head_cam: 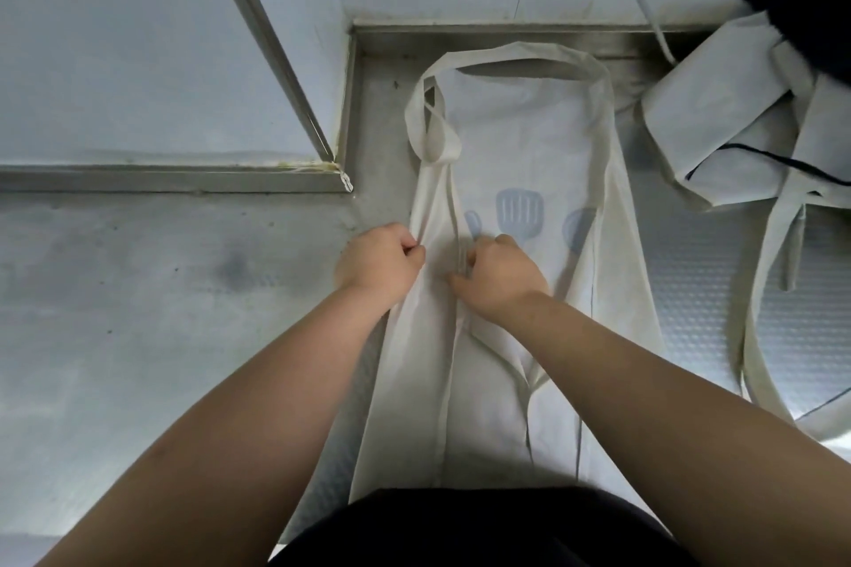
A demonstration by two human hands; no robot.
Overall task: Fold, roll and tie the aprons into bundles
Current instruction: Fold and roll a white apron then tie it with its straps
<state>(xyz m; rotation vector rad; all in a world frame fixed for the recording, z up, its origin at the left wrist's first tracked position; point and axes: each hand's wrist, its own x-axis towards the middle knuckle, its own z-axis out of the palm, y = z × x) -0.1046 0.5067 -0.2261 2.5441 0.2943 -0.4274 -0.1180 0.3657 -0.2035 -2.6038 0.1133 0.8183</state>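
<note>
Lengthwise apron points away, neck loop far; left hand, right hand pinch folds

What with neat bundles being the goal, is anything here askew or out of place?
The apron lies fairly straight, but its neck loop is twisted on the left and a tie straggles across it, pinched by the right hand; the left hand pinches the apron's edge. More aprons lie heaped at right. Further left, sealant peels.

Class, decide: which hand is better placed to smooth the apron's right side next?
Probably the right hand: it holds the apron near its middle, closer to that side, while the left hand pinches the folded left edge.
</note>
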